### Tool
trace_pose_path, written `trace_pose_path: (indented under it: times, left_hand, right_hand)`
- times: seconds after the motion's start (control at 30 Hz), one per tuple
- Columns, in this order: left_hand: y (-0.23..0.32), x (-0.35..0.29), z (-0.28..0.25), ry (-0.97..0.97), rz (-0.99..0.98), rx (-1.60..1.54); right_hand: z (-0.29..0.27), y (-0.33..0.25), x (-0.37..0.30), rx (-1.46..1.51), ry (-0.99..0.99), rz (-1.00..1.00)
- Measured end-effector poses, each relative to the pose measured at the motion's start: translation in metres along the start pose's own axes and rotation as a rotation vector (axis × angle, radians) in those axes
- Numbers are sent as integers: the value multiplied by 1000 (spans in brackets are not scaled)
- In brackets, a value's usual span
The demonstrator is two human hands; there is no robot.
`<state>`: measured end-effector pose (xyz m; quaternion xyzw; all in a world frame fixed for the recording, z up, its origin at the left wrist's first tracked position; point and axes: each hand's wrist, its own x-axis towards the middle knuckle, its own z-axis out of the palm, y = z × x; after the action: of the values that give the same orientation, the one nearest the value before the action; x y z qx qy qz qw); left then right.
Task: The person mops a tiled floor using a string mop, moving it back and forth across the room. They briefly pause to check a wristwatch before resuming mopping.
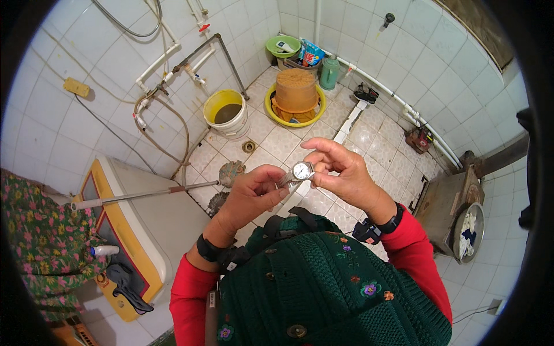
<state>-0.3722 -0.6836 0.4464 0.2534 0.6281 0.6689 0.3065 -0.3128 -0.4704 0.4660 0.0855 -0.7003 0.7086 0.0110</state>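
At the far left from where I stand, a floral cloth (43,236) hangs in folds, pink and yellow flowers on dark green. Next to it is a white appliance with a yellow-edged top (121,222), where a small white bottle (105,250) and a limp dark cloth (127,288) lie near the lower edge. A metal pole (144,195) slants across the appliance. Beyond, below the wall pipes, a white bucket (234,129) with a yellow inside holds murky liquid, and a round floor drain (249,146) sits just beside it.

Then come the hands. The person's left hand (251,193) has thumb and fingers closed on the metal band of a wristwatch (301,170), whose pale round face points upward. The watch is held up between both hands, over the tiled floor — in front of a green knitted garment (306,282). Past it, an orange tub (296,91) stands in a yellow basin (269,109), with a green flask (329,72) just beyond. The right hand (346,179) pinches the watch's other side with thumb and fingertips, its index finger raised and curved. Farthest right, a metal bowl (478,219) holds light and dark cloth.
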Motion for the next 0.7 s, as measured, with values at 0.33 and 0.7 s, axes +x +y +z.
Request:
trace_pose_path:
  times: [0.33, 0.7]
  left_hand:
    - [11, 1, 9, -143, -112, -49]
    - [-4, 3, 5, 192, 119, 220]
  right_hand:
    - [8, 16, 8, -261, 11, -227]
    - [13, 19, 12, -406, -14, -227]
